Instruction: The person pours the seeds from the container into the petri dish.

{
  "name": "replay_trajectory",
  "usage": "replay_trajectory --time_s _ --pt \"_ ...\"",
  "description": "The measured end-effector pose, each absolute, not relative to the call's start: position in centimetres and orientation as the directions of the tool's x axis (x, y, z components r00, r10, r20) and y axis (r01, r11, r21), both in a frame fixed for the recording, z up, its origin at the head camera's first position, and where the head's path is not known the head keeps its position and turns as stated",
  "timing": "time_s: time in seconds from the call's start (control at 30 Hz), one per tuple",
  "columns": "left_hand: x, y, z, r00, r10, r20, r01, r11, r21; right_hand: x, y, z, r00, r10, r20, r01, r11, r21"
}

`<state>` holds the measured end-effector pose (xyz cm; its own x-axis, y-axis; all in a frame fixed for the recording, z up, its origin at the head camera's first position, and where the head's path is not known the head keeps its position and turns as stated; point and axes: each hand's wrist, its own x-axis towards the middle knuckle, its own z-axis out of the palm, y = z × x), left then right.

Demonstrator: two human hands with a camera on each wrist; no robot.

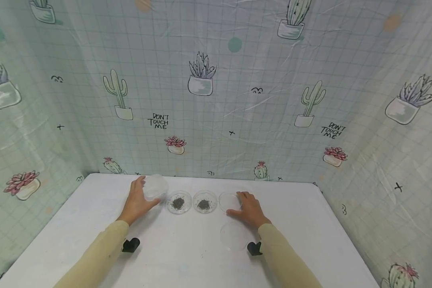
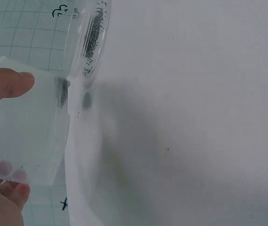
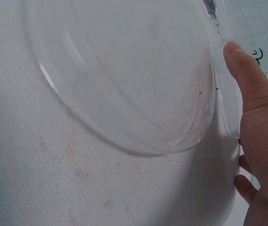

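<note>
My left hand [image 1: 137, 202] grips a translucent plastic container [image 1: 156, 187] at the back left, thumb on one side and fingers on the other. A dark patch shows near its table-side end in the left wrist view. Beside it sit two clear petri dishes, one [image 1: 178, 203] next to the other [image 1: 204, 203], each with a small heap of dark grains. To their right, my right hand [image 1: 251, 209] holds a petri dish [image 1: 225, 202] without grains, its thumb and fingers spread about the rim. In front of that lies another clear round dish or lid [image 3: 124, 94], large in the right wrist view.
The white table [image 1: 187, 256] ends at a cactus-printed curtain [image 1: 234, 100], which hangs behind it and on both sides. A few dark specks lie on the tabletop near the front middle. A black wrist mount [image 1: 131, 245] hangs under each sleeve.
</note>
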<state>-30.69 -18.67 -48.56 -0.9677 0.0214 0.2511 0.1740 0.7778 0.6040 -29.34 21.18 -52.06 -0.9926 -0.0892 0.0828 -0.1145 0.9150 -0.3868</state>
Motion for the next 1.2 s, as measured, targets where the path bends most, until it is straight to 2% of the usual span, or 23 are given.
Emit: replay_trajectory --time_s 0.17,1.2 --pt "-30.8 -18.2 -48.3 -0.958 0.045 0.284 0.215 0.765 0.607 -29.3 21.2 -52.0 -0.991 -0.093 0.091 -0.121 0.917 -0.381" --pt "-31.1 -12.0 -46.9 -0.943 0.159 0.293 0.312 0.729 0.609 -29.1 21.0 -51.7 -0.992 -0.087 0.087 -0.115 0.913 -0.391"
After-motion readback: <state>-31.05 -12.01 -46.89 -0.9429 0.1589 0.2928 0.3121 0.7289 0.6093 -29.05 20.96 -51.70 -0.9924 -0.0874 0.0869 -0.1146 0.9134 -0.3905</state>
